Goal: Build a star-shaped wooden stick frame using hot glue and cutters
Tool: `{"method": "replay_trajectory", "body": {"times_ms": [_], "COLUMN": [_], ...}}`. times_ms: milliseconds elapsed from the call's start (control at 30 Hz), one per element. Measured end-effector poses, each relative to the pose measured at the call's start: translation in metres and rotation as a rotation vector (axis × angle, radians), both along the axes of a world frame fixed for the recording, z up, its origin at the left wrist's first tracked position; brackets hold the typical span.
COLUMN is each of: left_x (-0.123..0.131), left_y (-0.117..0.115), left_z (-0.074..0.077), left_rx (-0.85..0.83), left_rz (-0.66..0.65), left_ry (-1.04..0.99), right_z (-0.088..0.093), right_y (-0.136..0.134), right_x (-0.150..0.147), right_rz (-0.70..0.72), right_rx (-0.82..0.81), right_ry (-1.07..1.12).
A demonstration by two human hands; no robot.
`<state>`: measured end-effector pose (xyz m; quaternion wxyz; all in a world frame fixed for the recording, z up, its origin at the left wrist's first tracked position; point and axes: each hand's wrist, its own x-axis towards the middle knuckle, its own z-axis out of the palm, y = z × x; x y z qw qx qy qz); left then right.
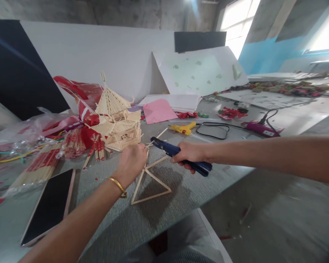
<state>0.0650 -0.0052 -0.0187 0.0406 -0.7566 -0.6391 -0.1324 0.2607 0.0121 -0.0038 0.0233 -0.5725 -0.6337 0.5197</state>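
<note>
My left hand (133, 160), with a gold bracelet at its wrist, is closed around part of a thin wooden stick frame (151, 197). The frame has a triangle at its near end, and more sticks run up from its joint. In my right hand (190, 153) is a dark blue plier-like hand tool (166, 147), gripped by its handles. The tool's tip points left, close to my left fingertips and the stick ends there. Whether its jaws touch a stick, I cannot tell.
A stick-built pagoda model (117, 124) stands behind my left hand. A yellow glue gun (183, 128) lies beyond the tool, its black cord trailing right. To the left are a phone (50, 206) and bundled sticks (38, 164). Pink paper (159, 110) lies behind.
</note>
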Motion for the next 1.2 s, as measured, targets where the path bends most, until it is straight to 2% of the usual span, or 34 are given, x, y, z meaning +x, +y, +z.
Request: {"method": "replay_trajectory", "body": {"times_ms": [300, 500, 667, 867, 1000, 1200], "left_x": [-0.007, -0.012, -0.011, -0.012, -0.012, -0.006], "left_y": [0.023, 0.019, 0.014, 0.021, 0.028, 0.027], "left_z": [-0.006, -0.003, -0.003, -0.007, -0.009, -0.015], "left_rx": [-0.018, -0.006, 0.013, -0.054, -0.096, -0.090], "left_rz": [-0.059, -0.075, -0.055, -0.070, -0.063, -0.056], "left_ry": [0.147, 0.152, 0.136, 0.144, 0.149, 0.120], "right_z": [0.001, 0.004, -0.003, -0.006, -0.002, 0.001], "right_y": [0.030, 0.032, 0.029, 0.034, 0.039, 0.044], "right_x": [-0.007, -0.008, -0.008, -0.005, -0.003, 0.000], "right_rz": [0.051, 0.092, 0.085, 0.086, 0.101, 0.092], "right_rx": [-0.091, -0.201, -0.279, -0.149, -0.158, -0.082], "right_ry": [-0.034, -0.037, 0.012, -0.083, -0.111, -0.144]}}
